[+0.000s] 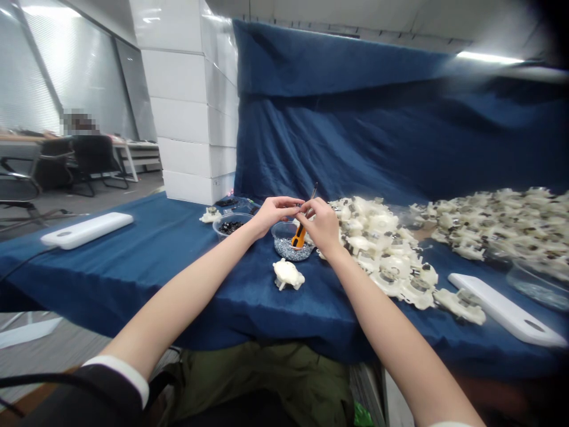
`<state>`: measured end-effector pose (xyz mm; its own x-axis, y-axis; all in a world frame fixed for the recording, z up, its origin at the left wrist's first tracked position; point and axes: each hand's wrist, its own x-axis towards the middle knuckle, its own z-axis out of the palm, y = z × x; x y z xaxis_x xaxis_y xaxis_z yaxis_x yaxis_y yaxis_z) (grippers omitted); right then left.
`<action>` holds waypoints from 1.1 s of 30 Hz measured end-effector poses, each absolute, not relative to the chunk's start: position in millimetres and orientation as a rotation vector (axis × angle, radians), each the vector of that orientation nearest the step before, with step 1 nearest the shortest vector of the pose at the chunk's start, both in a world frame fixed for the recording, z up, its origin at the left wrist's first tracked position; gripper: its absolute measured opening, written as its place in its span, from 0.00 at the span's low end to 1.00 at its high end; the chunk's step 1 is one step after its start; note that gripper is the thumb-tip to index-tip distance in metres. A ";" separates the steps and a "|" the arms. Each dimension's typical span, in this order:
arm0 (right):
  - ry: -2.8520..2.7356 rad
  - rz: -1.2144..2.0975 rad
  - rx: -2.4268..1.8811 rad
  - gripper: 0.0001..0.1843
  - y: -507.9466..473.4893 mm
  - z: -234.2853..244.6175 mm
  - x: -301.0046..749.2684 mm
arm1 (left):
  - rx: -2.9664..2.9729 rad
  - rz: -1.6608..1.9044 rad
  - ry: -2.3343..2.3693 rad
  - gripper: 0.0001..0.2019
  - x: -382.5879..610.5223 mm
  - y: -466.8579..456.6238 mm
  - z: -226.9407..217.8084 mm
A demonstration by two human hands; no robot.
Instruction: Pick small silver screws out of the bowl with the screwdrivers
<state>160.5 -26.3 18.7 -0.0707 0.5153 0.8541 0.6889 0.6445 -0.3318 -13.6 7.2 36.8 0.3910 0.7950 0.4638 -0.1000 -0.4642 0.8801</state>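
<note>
My right hand (323, 227) grips a small screwdriver with an orange handle (299, 236), its thin shaft pointing up and away. My left hand (276, 212) meets it above the clear bowl (291, 243) of tiny silvery screws, fingers pinched at the screwdriver's tip; whatever it pinches is too small to make out. A single white plastic part (288, 274) lies on the blue cloth just in front of the bowl, nearer to me.
A second clear bowl (231, 225) with dark bits sits to the left. Heaps of white plastic parts (386, 249) spread to the right and far right (502, 222). White flat boards lie at left (86, 229) and right (504, 308). A person sits at a far desk.
</note>
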 end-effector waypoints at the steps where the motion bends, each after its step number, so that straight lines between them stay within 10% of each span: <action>1: -1.727 -0.191 -0.983 0.05 -26.3 18.8 160.4 | 1.727 1.220 0.614 0.22 -13.5 6.9 37.0; 33: -1.717 -0.222 -0.943 0.06 -25.8 17.4 159.1 | 1.607 1.215 0.616 0.19 -12.1 6.3 40.0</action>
<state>159.1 -25.8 17.4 -0.0717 0.4753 0.8769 0.6828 0.6643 -0.3042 -12.1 6.3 40.0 0.3683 0.8327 0.4136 -0.1592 -0.3818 0.9104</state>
